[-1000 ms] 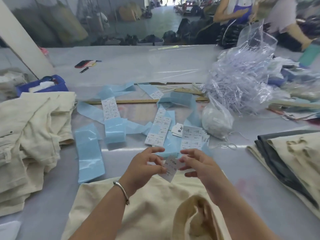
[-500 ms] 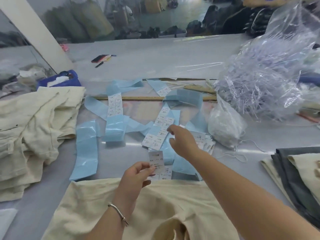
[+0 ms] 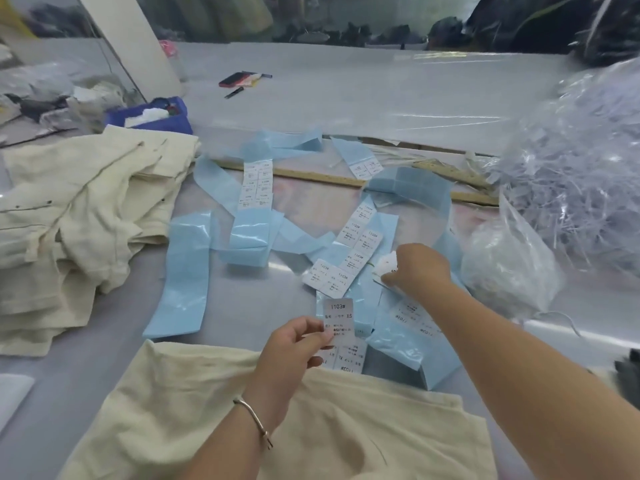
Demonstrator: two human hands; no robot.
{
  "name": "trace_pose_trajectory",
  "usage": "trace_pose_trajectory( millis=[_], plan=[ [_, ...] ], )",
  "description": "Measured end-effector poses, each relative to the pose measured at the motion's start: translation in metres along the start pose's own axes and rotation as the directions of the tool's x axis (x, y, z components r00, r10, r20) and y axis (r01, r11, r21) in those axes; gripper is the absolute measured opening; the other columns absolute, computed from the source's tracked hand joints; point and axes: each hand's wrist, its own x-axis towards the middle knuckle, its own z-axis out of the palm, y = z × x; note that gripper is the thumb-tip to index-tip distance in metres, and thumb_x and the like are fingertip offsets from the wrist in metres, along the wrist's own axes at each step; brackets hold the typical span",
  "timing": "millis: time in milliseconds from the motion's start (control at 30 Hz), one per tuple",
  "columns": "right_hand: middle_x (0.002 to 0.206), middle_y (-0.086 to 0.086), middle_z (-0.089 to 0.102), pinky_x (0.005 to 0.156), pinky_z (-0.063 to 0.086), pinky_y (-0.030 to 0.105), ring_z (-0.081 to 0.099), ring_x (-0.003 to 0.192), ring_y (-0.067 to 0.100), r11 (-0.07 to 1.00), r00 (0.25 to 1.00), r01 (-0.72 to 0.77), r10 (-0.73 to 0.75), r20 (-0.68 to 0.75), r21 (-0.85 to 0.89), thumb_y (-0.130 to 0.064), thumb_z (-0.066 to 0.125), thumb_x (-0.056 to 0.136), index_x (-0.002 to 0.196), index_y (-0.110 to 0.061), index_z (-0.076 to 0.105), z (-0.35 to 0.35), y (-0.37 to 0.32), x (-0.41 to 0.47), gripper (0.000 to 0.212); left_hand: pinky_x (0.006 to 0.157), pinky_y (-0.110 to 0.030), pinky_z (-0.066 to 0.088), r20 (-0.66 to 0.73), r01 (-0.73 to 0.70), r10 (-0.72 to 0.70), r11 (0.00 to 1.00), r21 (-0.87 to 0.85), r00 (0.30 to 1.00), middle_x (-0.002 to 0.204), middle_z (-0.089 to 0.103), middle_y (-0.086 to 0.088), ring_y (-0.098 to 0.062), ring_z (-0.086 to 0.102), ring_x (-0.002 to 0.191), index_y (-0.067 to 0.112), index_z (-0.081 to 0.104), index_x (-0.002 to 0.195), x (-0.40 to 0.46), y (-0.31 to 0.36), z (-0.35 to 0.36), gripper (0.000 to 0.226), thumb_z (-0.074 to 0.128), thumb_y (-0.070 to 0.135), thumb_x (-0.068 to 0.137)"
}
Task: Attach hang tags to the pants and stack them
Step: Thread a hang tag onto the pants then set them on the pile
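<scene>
Cream pants lie flat at the near table edge under both forearms. My left hand pinches a white size sticker marked 1103# XS, held upright above the waistband. My right hand reaches forward to a small white hang tag among the label strips and pinches it at the fingertips. Blue backing strips with white stickers are scattered across the middle of the table.
A pile of cream pants sits at the left. A clear bag of white string and a big heap of plastic fasteners lie at the right. A wooden ruler and a blue tray lie farther back.
My right hand let go of the sticker and reached forward to the hang tags. My left hand kept the sticker and holds it upright. The camera tilted downward.
</scene>
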Motion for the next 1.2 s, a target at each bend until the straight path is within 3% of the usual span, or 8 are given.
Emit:
trace_pose_trajectory(
  millis=[200,333,533,633,700,867,1100,1200],
  plan=[
    [0.076,-0.005,0.053,0.047,0.027,0.025,0.048,0.065,0.013,0.998,0.999,0.046,-0.045,0.014,-0.034,-0.051,0.071,0.075,0.07,-0.023,0.043,0.002,0.003,-0.003,0.04,0.067,-0.024,0.049,0.006,-0.009,0.009,1.0,-0.001,1.0,0.083,0.073,0.001,-0.008,0.065,0.075,0.021,0.068,0.074,0.01,0.007,0.004,0.02,0.065,0.007,0.088],
    [0.072,-0.004,0.05,0.047,0.025,0.025,0.044,0.061,0.013,0.995,0.997,0.076,-0.075,0.012,-0.066,-0.046,0.071,0.076,0.065,-0.022,0.042,0.004,0.004,-0.004,0.039,0.066,-0.022,0.049,0.029,-0.011,0.011,1.0,-0.001,1.0,0.088,0.075,0.002,-0.007,0.066,0.076,0.016,0.069,0.086,0.016,0.012,0.005,0.008,0.063,0.011,0.09],
    [0.084,0.001,0.054,0.057,0.03,0.028,0.048,0.077,0.021,0.997,0.997,0.076,-0.076,-0.003,-0.002,-0.042,0.07,0.08,0.091,-0.017,0.058,0.012,0.006,-0.007,0.03,0.066,-0.022,0.048,0.026,-0.019,0.019,1.0,-0.005,0.999,0.09,0.075,0.001,-0.006,0.067,0.077,0.016,0.068,0.087,0.017,0.013,0.005,0.008,0.062,0.011,0.09],
    [0.086,0.004,0.056,0.054,0.025,0.028,0.05,0.079,0.022,0.996,0.994,0.095,-0.094,-0.057,0.004,-0.043,0.065,0.084,0.084,-0.018,0.051,0.018,0.009,-0.012,0.029,0.063,-0.019,0.049,0.015,-0.011,0.011,1.0,-0.016,1.0,0.09,0.075,0.0,-0.006,0.066,0.076,0.016,0.067,0.086,0.017,0.011,0.004,0.009,0.063,0.01,0.09],
    [0.087,0.005,0.055,0.057,0.026,0.029,0.05,0.081,0.022,0.994,0.99,0.107,-0.108,-0.092,-0.02,-0.046,0.061,0.088,0.082,-0.018,0.049,0.023,0.01,-0.017,0.031,0.064,-0.02,0.049,0.007,-0.005,0.005,1.0,-0.021,1.0,0.09,0.075,-0.001,-0.007,0.066,0.076,0.016,0.067,0.085,0.016,0.01,0.004,0.009,0.063,0.009,0.09],
    [0.102,0.007,0.065,0.066,0.035,0.029,0.06,0.097,0.028,0.984,0.982,0.129,-0.143,-0.119,-0.124,-0.04,0.054,0.095,0.104,-0.013,0.06,0.031,0.009,-0.025,0.029,0.068,-0.024,0.048,-0.011,0.005,-0.005,1.0,-0.017,1.0,0.085,0.072,-0.002,-0.009,0.065,0.076,0.018,0.066,0.08,0.01,0.005,0.001,0.014,0.064,0.008,0.09],
    [0.092,0.007,0.067,0.062,0.029,0.028,0.058,0.083,0.026,0.987,0.98,0.14,-0.15,-0.135,-0.081,-0.033,0.055,0.095,0.08,-0.018,0.056,0.027,0.019,-0.03,0.02,0.061,-0.018,0.048,-0.048,0.007,-0.008,1.0,-0.027,0.999,0.081,0.072,0.003,-0.007,0.067,0.076,0.021,0.066,0.075,-0.002,0.001,-0.011,0.018,0.065,0.008,0.089],
    [0.094,0.007,0.067,0.063,0.029,0.029,0.06,0.089,0.028,0.994,0.983,0.099,-0.105,-0.148,-0.053,-0.039,0.051,0.096,0.085,-0.016,0.059,0.028,0.017,-0.03,0.027,0.061,-0.017,0.048,-0.063,0.007,-0.008,1.0,-0.021,0.998,0.08,0.072,0.004,-0.006,0.067,0.075,0.021,0.066,0.074,-0.006,0.0,-0.013,0.018,0.066,0.008,0.088]
  ],
)
